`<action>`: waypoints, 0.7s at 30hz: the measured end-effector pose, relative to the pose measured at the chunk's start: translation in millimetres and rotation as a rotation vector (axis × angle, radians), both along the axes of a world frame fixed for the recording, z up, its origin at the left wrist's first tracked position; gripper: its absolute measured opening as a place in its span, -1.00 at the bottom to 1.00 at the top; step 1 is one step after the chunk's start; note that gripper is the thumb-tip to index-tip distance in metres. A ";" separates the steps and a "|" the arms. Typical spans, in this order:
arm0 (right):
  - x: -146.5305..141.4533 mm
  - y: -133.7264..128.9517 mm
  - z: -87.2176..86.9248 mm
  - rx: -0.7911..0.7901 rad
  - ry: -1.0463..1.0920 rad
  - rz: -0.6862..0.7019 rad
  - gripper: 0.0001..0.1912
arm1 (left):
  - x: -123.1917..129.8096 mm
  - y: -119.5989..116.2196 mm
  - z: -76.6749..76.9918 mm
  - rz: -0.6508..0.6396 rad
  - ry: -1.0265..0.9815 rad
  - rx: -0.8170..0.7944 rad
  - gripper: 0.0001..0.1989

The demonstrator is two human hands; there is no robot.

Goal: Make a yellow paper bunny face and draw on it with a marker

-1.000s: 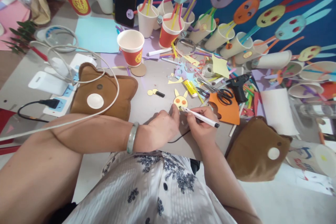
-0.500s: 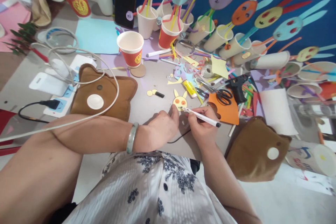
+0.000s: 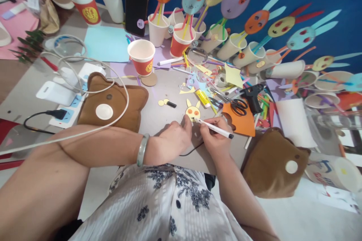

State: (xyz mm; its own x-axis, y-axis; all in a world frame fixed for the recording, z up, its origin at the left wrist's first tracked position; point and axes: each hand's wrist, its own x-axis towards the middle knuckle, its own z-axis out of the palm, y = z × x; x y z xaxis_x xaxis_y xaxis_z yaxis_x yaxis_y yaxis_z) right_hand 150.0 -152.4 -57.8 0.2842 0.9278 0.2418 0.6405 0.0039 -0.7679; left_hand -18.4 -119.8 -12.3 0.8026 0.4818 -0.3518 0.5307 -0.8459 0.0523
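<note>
A small yellow paper rabbit face (image 3: 193, 112) with orange eyes lies on the table. My left hand (image 3: 175, 137) rests beside it, a finger pressing its lower left edge; the other fingers are curled, with nothing seen in them. My right hand (image 3: 217, 137) is closed around a white marker (image 3: 216, 127), whose tip touches the lower part of the face. A black pen cap (image 3: 171, 104) lies to the left, next to small yellow paper discs (image 3: 161, 102).
Behind are a glue stick (image 3: 203, 98), scissors (image 3: 238, 107), orange paper (image 3: 240, 118), a glue gun (image 3: 252, 97) and a red-and-white cup (image 3: 141, 58). Brown bear-shaped pouches (image 3: 131, 101) flank my hands. A white cable (image 3: 128, 101) crosses the left pouch and my left arm.
The view has shifted slightly. The marker's tip has moved a little along the lower part of the rabbit face; both hands keep nearly the same pose.
</note>
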 end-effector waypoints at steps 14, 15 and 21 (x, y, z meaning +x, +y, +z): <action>2.9 -2.1 -3.9 0.024 -0.022 -0.005 -0.90 | 2.5 -1.5 -4.4 -0.009 0.024 0.061 -0.40; 4.1 -3.5 -6.1 0.039 -0.004 -0.016 -0.89 | 2.3 -2.3 -6.3 -0.018 0.022 0.076 -0.40; 11.1 -9.9 -15.1 0.221 0.053 -0.085 -0.84 | 0.6 -5.9 -12.3 -0.049 0.001 0.159 -0.41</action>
State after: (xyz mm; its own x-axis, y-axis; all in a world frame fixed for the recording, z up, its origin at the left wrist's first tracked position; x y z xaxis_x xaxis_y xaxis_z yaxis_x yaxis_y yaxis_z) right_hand 161.1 -162.3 -72.9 0.3767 0.8262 0.4189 0.6042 0.1236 -0.7872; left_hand -17.9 -125.7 -24.6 0.8261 0.4919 -0.2749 0.4887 -0.8683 -0.0853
